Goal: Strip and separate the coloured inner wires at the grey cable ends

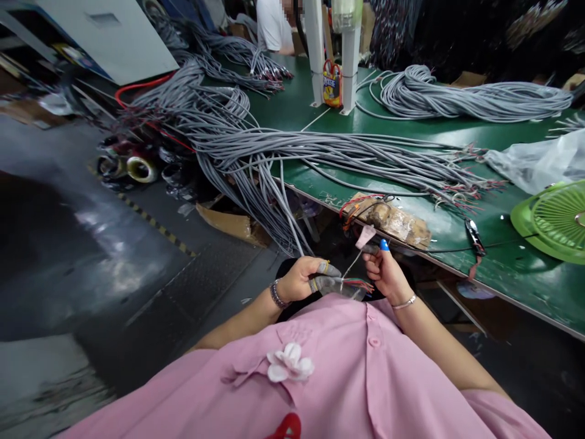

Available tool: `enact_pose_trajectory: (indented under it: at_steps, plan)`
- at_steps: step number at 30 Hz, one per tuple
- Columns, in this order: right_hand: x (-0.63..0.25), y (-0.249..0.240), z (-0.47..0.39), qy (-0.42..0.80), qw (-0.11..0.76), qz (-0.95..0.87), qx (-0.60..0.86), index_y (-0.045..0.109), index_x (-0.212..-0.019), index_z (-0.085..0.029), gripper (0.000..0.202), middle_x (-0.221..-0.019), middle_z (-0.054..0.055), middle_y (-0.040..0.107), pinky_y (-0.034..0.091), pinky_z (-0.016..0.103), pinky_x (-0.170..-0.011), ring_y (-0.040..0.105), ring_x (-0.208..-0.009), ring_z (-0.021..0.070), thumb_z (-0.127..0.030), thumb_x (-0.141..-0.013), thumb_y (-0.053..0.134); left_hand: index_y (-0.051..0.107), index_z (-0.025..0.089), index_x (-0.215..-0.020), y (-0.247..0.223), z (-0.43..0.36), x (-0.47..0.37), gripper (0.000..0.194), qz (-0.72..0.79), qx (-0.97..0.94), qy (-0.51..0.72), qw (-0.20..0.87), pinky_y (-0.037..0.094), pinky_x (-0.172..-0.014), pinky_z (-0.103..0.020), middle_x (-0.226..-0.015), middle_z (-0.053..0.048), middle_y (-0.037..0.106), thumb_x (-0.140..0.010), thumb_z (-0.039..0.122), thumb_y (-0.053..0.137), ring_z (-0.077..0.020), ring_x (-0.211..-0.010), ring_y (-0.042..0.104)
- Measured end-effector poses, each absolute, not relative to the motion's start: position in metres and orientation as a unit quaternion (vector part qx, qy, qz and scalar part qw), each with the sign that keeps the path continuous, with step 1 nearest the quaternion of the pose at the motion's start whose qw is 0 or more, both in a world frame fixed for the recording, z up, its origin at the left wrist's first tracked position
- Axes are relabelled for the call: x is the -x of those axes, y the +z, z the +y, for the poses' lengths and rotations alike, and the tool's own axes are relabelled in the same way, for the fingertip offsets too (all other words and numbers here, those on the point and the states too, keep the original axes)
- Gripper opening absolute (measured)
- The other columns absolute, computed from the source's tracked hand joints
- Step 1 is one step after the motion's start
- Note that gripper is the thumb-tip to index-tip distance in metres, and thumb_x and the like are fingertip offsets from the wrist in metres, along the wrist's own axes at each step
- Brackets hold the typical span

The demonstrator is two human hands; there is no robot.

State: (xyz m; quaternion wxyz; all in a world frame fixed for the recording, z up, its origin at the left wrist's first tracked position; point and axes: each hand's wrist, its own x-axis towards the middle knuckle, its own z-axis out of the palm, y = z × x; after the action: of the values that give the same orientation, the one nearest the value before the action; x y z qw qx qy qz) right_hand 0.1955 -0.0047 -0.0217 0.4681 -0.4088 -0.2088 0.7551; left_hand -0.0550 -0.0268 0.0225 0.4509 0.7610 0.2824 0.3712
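Note:
My left hand (304,279), with grey covers on the thumb and a finger, pinches the end of a grey cable. Thin coloured wires (359,283) fan out from that end toward the right. A pale strand (351,266) runs up from the wires to my right hand (382,268). My right hand has its fingers curled closed around the strand, with a blue cover on one fingertip. Just above it a pink scrap (365,236) hangs at the table edge, beside a taped wooden block (388,219).
Long bundles of grey cable (320,146) lie across the green table (283,110) and hang over its left edge. Pliers (474,236), a green fan (560,219) and a plastic bag (539,161) are on the right. A person (273,27) is behind the table.

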Motion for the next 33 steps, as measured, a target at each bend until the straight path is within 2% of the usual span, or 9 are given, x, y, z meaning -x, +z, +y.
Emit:
enact_pose_trajectory:
  at_steps: [4,8,10,13,16,19,23,28,33]
  plan:
    - [-0.192,-0.012,-0.005,0.777,0.456,-0.209,0.380,0.056,-0.078,-0.019,0.051,-0.067,-0.003,0.055,0.008,0.016,-0.034,0.014,-0.040,0.0017,-0.069,-0.077,0.064,0.074,0.012,-0.097,0.015,-0.028,0.053,0.024,0.345,-0.730,0.428,0.406,0.055,-0.067,-0.023,-0.083,-0.010,0.074,-0.086,0.033,0.068,-0.0143,-0.071,0.069]
    - [-0.181,-0.013,-0.019,0.742,0.471,-0.248,0.408,0.048,-0.066,-0.021,0.051,-0.047,-0.009,0.034,0.009,0.019,-0.036,0.011,-0.039,0.0043,-0.067,-0.080,0.062,0.074,0.012,-0.098,0.014,-0.021,0.048,0.027,0.375,-0.707,0.439,0.409,0.057,-0.071,-0.025,-0.086,-0.011,0.075,-0.085,0.036,0.070,-0.0163,-0.076,0.070]
    - [-0.179,-0.015,-0.023,0.703,0.482,-0.292,0.434,0.050,-0.065,-0.021,0.051,-0.044,-0.009,0.028,0.010,0.021,-0.036,0.012,-0.039,0.0056,-0.068,-0.082,0.059,0.074,0.012,-0.098,0.014,-0.016,0.045,0.029,0.375,-0.696,0.441,0.425,0.057,-0.072,-0.026,-0.086,-0.010,0.075,-0.084,0.037,0.070,-0.0166,-0.077,0.070]
    - [-0.183,-0.009,-0.015,0.664,0.504,-0.309,0.459,0.055,-0.069,-0.020,0.055,-0.049,-0.005,0.043,0.009,0.021,-0.036,0.013,-0.040,0.0051,-0.073,-0.081,0.054,0.073,0.012,-0.101,0.016,-0.010,0.042,0.031,0.369,-0.678,0.441,0.457,0.057,-0.072,-0.026,-0.084,-0.009,0.074,-0.085,0.038,0.070,-0.0162,-0.077,0.069]
    - [-0.188,0.006,0.004,0.691,0.492,-0.289,0.444,0.058,-0.076,-0.019,0.055,-0.069,0.000,0.060,0.009,0.019,-0.036,0.019,-0.041,0.0033,-0.074,-0.077,0.059,0.073,0.012,-0.101,0.017,-0.003,0.036,0.032,0.361,-0.670,0.436,0.480,0.056,-0.072,-0.026,-0.083,-0.009,0.074,-0.085,0.039,0.070,-0.0152,-0.075,0.067]
    - [-0.188,0.016,0.017,0.717,0.463,-0.299,0.427,0.059,-0.077,-0.018,0.053,-0.065,-0.002,0.056,0.013,0.018,-0.036,0.026,-0.042,0.0035,-0.071,-0.075,0.066,0.073,0.011,-0.100,0.017,0.003,0.029,0.032,0.354,-0.664,0.437,0.493,0.055,-0.071,-0.025,-0.085,-0.009,0.073,-0.084,0.039,0.070,-0.0141,-0.074,0.066]
    - [-0.181,0.012,0.021,0.703,0.486,-0.307,0.418,0.057,-0.072,-0.018,0.054,-0.053,-0.006,0.044,0.017,0.018,-0.037,0.028,-0.042,0.0044,-0.071,-0.074,0.067,0.073,0.011,-0.100,0.012,0.009,0.023,0.032,0.350,-0.651,0.438,0.511,0.054,-0.071,-0.025,-0.085,-0.008,0.073,-0.084,0.039,0.070,-0.0132,-0.074,0.065]
    - [-0.175,0.006,0.023,0.719,0.500,-0.254,0.410,0.063,-0.076,-0.017,0.051,-0.060,-0.003,0.056,0.022,0.019,-0.036,0.035,-0.042,0.0045,-0.067,-0.071,0.072,0.073,0.011,-0.100,0.005,0.014,0.019,0.031,0.347,-0.648,0.426,0.528,0.054,-0.073,-0.025,-0.087,-0.008,0.073,-0.084,0.038,0.070,-0.0129,-0.074,0.064]
    - [-0.169,0.014,0.023,0.720,0.531,-0.223,0.387,0.070,-0.086,-0.014,0.051,-0.054,-0.004,0.055,0.029,0.017,-0.035,0.040,-0.040,0.0046,-0.061,-0.069,0.078,0.072,0.011,-0.102,0.003,0.017,0.014,0.032,0.345,-0.653,0.415,0.532,0.054,-0.077,-0.026,-0.093,-0.009,0.073,-0.085,0.038,0.069,-0.0138,-0.079,0.065]
